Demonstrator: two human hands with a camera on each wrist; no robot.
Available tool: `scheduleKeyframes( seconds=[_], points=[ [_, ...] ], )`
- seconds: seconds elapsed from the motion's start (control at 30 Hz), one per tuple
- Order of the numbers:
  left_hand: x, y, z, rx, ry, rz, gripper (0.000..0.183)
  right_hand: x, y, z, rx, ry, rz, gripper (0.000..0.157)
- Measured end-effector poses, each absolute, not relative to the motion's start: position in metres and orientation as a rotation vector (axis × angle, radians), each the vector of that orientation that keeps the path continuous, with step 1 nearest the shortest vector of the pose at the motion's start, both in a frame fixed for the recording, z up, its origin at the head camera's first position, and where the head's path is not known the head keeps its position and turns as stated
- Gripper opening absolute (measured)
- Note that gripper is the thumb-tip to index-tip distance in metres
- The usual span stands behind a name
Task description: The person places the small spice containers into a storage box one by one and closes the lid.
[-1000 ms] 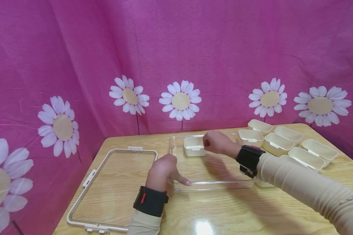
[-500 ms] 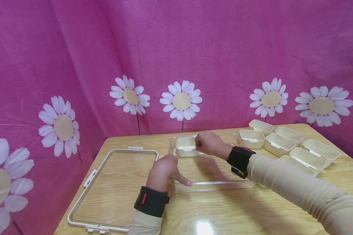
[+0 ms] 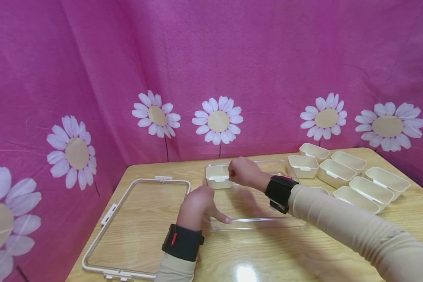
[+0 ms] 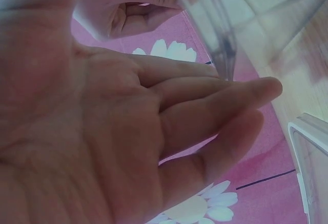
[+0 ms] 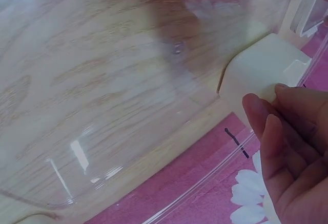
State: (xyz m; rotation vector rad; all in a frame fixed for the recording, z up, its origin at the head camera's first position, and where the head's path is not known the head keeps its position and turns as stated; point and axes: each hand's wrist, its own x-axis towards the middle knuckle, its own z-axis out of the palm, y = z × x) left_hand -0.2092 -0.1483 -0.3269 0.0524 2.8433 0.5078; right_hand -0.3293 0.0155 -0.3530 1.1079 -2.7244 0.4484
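In the head view a large clear plastic box (image 3: 264,221) stands on the table. My left hand (image 3: 197,205) is at its near left corner, thumb laid over the rim; the left wrist view shows that hand's fingers (image 4: 205,106) stretched out against the clear wall. Inside the box's far left corner sits a small cream bin (image 3: 218,182). My right hand (image 3: 244,172) pinches the right wall of this bin between thumb and fingers, seen closer in the right wrist view, where the bin (image 5: 264,67) shows its rounded side.
Left of the box lies a clear lid with a white clipped frame (image 3: 109,214). Several more cream bins (image 3: 335,172) stand grouped at the right, some partly behind my right forearm. A pink curtain (image 3: 268,78) with printed daisies hangs behind the wooden table (image 3: 253,250).
My right hand has slid the small cream bin leftward inside the clear box, toward its far left corner. My left hand has stayed at the near left corner.
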Motion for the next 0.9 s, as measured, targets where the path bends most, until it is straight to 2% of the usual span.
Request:
scheduleKeyframes(
  seconds=[0.23,0.9],
  points=[
    [-0.2102,-0.1486,-0.3271,0.078,2.847,0.485,0.064,-0.329,0.0123,-0.3499,1.084,-2.748,0.435,0.02],
    [-0.2065,-0.1411,-0.3284,0.067,2.869,0.472,0.065,-0.3248,0.0144,-0.3487,1.04,-2.777,0.425,0.021]
  ],
)
